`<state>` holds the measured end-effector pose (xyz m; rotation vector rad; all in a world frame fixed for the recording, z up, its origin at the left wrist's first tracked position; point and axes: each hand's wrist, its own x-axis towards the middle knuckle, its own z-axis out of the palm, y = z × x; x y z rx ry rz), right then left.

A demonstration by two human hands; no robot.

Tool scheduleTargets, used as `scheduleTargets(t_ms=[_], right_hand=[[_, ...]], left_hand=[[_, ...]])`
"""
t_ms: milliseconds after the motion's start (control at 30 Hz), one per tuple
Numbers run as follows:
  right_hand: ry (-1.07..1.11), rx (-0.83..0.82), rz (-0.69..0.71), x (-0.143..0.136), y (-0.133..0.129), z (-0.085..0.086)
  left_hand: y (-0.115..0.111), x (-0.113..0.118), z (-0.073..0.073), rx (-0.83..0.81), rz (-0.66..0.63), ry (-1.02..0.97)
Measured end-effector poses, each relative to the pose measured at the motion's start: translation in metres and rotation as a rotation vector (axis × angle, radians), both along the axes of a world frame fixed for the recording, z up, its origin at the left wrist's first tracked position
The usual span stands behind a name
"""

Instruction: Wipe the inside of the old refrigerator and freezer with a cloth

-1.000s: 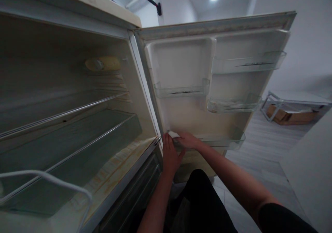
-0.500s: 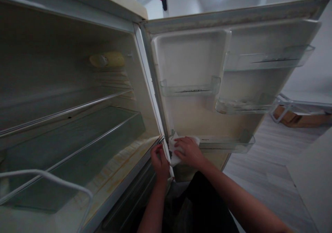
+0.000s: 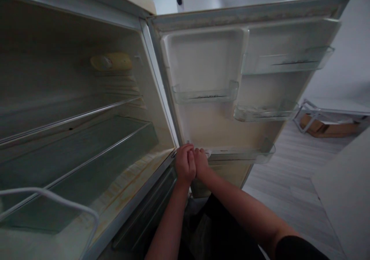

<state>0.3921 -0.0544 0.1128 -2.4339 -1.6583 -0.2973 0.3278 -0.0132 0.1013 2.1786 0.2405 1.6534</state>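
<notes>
My left hand (image 3: pixel 185 162) and my right hand (image 3: pixel 200 162) are pressed together at the hinge side of an open fridge door (image 3: pixel 209 127), by the left end of its lowest shelf bin (image 3: pixel 239 157). The fingers of both are curled closed. A bit of crumpled white wipe (image 3: pixel 208 152) sticks out past my right hand, which grips it; most of it is hidden. What the left fingers close on, if anything, cannot be seen. Left of them runs the front edge of the fridge cabinet (image 3: pixel 162 78).
Inside the cabinet are a glass shelf (image 3: pixel 72 119), a greenish clear drawer (image 3: pixel 95 175) and a yellowish lamp cover (image 3: pixel 111 62). A white cable-like loop (image 3: pixel 66 203) crosses the lower left. A cardboard box (image 3: pixel 329 127) sits under a metal-framed table (image 3: pixel 309 111) on the right.
My left hand has moved up and over to meet the right one. My right hand has closed round the wipe, which lay spread under its fingers before. The view has shifted slightly.
</notes>
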Motion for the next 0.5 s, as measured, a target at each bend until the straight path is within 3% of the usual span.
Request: scheduleTargets(t_ms=[133, 333, 500], right_hand=[[0.010, -0.002, 0.029, 0.004, -0.007, 0.002], [-0.027, -0.018, 0.048, 0.033, -0.042, 0.011], [-0.036, -0.114, -0.003, 0.079, -0.078, 0.022]], left_hand=[[-0.005, 0.011, 0.010, -0.038, -0.030, 0.005], [0.012, 0.018, -0.004, -0.084, -0.112, 0.207], [0.019, 0.027, -0.010, 0.276, 0.047, 0.601]])
